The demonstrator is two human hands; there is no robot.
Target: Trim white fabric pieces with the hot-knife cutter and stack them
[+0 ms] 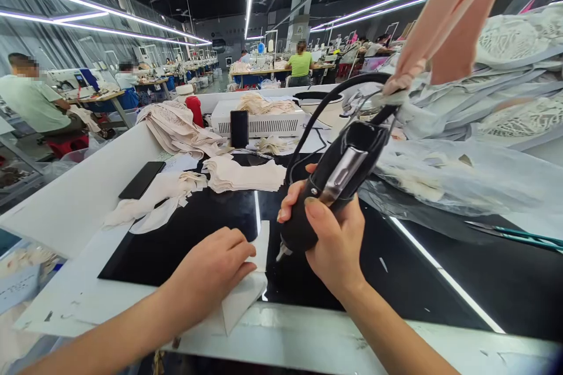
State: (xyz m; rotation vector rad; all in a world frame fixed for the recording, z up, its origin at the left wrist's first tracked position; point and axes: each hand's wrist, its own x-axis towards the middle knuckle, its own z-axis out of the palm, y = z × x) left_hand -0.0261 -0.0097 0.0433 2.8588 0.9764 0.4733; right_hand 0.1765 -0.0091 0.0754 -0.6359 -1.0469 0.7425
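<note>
My right hand [332, 237] grips a black corded hand tool [338, 179] with a metal tip pointing down at a black glass work surface [185, 240]. The tool's black cable [328, 102] arcs up and back. My left hand [211, 272] lies flat, fingers together, pressing a small white fabric piece [244, 299] near the table's front edge. The tool tip hovers just right of that piece.
Stacks of cream fabric pieces [244, 174] and a black phone [141, 180] lie behind. A white box [259, 120] and red object [194, 110] stand further back. Plastic-bagged lace pieces [461, 176] pile at right. Scissors [514, 235] lie far right. Other workers sit at distant tables.
</note>
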